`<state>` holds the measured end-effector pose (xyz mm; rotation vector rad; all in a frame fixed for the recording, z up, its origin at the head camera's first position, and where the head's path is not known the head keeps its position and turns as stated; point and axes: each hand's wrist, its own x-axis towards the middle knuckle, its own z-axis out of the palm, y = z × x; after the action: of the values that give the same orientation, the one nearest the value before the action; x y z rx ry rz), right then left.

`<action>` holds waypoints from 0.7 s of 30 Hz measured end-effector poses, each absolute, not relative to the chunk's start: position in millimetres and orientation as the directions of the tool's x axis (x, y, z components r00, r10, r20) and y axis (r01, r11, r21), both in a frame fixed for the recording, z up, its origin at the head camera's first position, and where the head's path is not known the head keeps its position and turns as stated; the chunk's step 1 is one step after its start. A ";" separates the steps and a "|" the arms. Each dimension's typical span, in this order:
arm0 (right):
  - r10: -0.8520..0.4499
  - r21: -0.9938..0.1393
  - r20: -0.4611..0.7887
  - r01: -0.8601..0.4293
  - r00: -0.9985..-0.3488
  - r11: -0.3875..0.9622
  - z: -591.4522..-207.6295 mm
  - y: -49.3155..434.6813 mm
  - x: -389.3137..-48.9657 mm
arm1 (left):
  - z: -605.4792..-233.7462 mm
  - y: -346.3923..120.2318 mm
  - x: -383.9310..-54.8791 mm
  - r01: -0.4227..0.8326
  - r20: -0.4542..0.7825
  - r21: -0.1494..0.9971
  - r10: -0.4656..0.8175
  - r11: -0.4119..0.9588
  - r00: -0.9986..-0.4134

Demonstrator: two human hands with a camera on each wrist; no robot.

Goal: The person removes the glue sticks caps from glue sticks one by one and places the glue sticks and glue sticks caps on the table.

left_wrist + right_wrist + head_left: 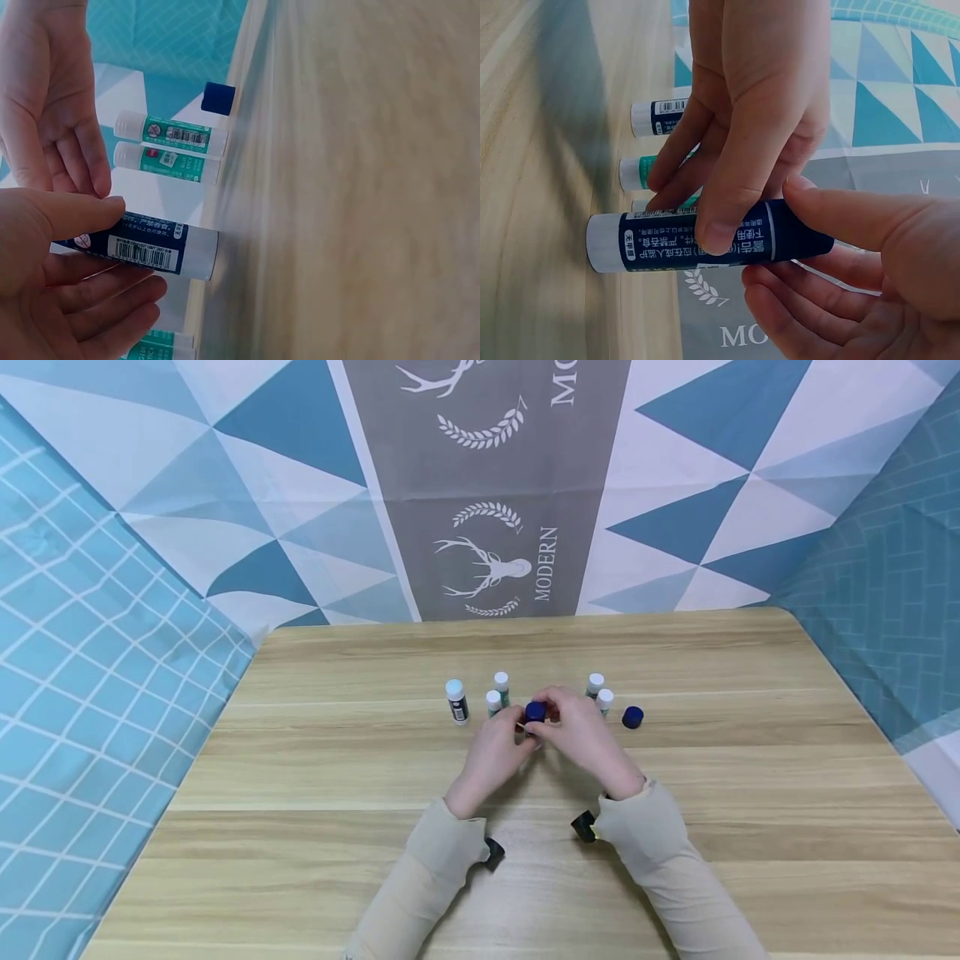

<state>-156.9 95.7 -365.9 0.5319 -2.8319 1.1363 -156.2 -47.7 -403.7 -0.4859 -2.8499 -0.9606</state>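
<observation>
A glue stick [667,241] with a dark blue label, white base and dark blue cap [536,711] stands upright between the two hands. My left hand [492,749] holds its body, thumb [718,234] across the label. On the cap end, my right hand [577,727] pinches with thumb and fingers; in the right wrist view its thumb [832,210] lies against the cap. Whether the base touches the table is hard to tell. Nearest the left hand are two green-labelled glue sticks [493,702] with white caps, partly hidden by it in the head view.
A larger glue stick [457,702] with a light blue cap stands at the left of the row. Two more green-labelled glue sticks [176,135] stand beyond the right hand. To their right, a loose dark blue cap [632,717] sits on the wooden table [315,752]. Patterned cloth hangs behind.
</observation>
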 end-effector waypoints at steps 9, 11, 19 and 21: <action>-0.310 -0.676 0.140 -0.319 -0.940 0.664 -359.0 100.7 -155.9 | -400.0 -47.0 -153.8 0.357 0.223 0.567 0.279 0.743 -0.934; -0.311 -0.684 0.145 -0.322 -0.939 0.655 -356.0 102.3 -154.7 | -397.9 -47.2 -152.9 0.371 0.243 0.563 0.281 0.738 -0.928; -0.300 -0.763 0.202 -0.342 -0.932 0.549 -341.3 113.3 -149.6 | -379.9 -49.8 -148.2 0.452 0.369 0.561 0.279 0.694 -0.887; -0.294 -0.778 0.207 -0.339 -0.933 0.528 -337.6 116.0 -147.6 | -374.8 -50.9 -146.8 0.482 0.413 0.544 0.280 0.687 -0.867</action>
<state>-147.6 116.0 -337.6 0.5602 -2.7018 1.3935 -146.8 -50.9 -374.8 -0.6035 -2.6025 -0.9631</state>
